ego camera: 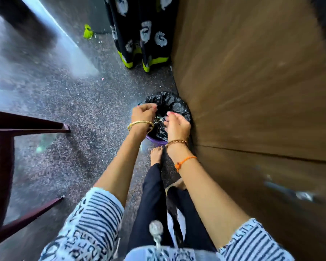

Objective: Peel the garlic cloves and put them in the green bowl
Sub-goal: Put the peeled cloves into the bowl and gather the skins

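Both hands over black-lined bin (167, 102), left hand (142, 114) grip loosely curled, right hand (177, 125) relaxed, contents unclear.

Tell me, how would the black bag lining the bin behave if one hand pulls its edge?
The black bag looks thin and crinkled, so it probably is floppy and light. It drapes loosely over the purple bin, so a pull may slide it off the rim.
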The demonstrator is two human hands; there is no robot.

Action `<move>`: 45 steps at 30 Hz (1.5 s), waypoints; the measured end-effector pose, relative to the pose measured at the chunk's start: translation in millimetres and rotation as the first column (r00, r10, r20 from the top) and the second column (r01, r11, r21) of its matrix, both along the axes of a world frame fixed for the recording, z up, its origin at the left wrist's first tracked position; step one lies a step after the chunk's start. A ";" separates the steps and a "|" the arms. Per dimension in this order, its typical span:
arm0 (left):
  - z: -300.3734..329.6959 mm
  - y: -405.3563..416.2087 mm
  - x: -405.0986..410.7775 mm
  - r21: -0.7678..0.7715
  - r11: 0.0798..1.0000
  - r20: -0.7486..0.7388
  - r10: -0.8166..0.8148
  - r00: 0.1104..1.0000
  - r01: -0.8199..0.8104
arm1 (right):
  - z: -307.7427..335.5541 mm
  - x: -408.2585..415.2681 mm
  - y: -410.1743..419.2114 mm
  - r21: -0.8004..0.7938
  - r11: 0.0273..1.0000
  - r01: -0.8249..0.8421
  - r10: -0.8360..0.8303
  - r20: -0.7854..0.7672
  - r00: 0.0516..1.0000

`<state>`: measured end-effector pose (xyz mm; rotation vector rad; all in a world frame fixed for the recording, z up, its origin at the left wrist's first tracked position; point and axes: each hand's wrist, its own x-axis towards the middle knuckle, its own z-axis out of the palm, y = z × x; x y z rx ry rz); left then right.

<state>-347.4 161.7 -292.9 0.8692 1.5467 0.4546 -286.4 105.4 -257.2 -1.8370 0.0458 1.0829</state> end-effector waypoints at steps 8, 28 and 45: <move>239.8 -42.4 43.6 0.550 0.822 0.382 -0.090 0.920 -0.148 | 220.4 53.8 -71.4 0.467 0.873 0.143 -0.129 -0.062 0.990; 325.3 -263.2 297.1 0.342 0.597 0.508 -0.767 0.392 0.726 | 318.6 222.8 -294.2 0.658 0.330 0.677 -0.910 0.031 0.413; 320.2 -344.0 376.3 0.418 0.468 0.361 -0.872 0.330 0.778 | 300.6 304.2 -415.8 0.511 0.125 0.851 -0.980 0.195 0.027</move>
